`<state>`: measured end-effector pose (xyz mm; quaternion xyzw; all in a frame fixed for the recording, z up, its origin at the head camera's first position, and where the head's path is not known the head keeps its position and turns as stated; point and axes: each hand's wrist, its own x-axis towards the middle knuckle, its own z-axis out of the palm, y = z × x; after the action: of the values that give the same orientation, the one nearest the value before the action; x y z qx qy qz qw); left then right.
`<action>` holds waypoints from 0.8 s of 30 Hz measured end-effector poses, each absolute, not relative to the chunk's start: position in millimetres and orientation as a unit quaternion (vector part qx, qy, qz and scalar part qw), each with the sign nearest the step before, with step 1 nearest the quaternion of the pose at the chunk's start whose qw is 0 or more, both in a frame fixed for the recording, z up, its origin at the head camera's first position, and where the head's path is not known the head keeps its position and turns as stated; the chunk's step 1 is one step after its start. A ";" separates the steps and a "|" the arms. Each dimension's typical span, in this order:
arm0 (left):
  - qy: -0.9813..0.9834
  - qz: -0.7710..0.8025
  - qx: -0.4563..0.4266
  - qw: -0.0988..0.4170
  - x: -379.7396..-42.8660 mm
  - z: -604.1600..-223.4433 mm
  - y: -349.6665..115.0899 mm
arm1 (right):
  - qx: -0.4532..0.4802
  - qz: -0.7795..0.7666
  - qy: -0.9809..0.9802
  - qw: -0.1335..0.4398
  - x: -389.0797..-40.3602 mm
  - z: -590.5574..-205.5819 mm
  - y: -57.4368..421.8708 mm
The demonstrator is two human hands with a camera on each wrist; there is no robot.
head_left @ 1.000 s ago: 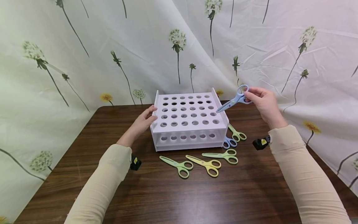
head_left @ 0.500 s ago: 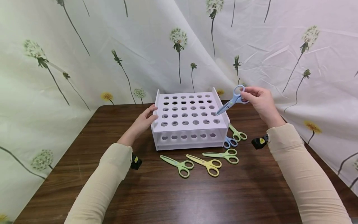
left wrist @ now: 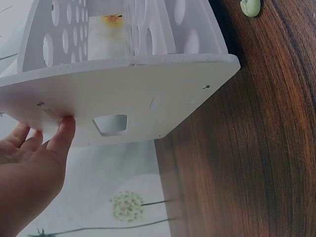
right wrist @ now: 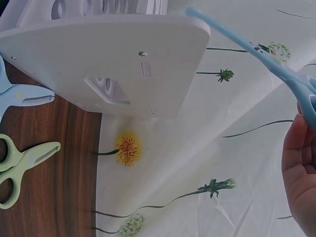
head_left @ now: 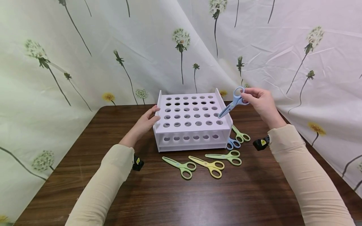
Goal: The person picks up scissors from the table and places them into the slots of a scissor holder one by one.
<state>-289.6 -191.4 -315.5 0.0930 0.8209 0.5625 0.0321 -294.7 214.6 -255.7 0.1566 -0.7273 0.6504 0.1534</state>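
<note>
A white rack (head_left: 192, 129) with rows of round holes stands on the table. My left hand (head_left: 144, 123) rests its fingertips against the rack's left side panel (left wrist: 163, 94), fingers mostly straight. Blue scissors (head_left: 233, 103) are pinched by the handles in my right hand (head_left: 261, 102), above the rack's right side. Their blades slant down to the left, and the tip overlaps a hole near the right edge in the head view. In the right wrist view the blue scissors (right wrist: 276, 66) reach past the corner of the right side panel (right wrist: 123, 59).
Green scissors (head_left: 179, 165), yellow scissors (head_left: 207, 165) and another green pair (head_left: 229, 157) lie before the rack. Right of it lie blue scissors (head_left: 233, 143) and green scissors (head_left: 241, 136), partly hidden by the rack. A flowered cloth (head_left: 135, 47) hangs behind the table (head_left: 181, 201).
My right hand has moved slightly left with the blue scissors, and their tip has come lower over the rack's right holes, the blades steeper. My left hand stays at the rack's side.
</note>
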 end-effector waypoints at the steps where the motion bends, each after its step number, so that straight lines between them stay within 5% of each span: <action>1: 0.824 0.558 0.092 0.030 -291.7 -317.8 -192.3 | 0.156 0.647 -0.730 0.154 -294.8 -255.8 214.5; 24: 0.821 0.562 0.097 0.030 -291.6 -317.7 -194.1 | 0.163 0.612 -0.758 0.158 -291.9 -255.8 206.9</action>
<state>-291.6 -194.1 -317.7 0.0973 0.8210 0.5617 0.0303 -291.9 206.9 -255.8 0.1628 -0.7576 0.6120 0.1580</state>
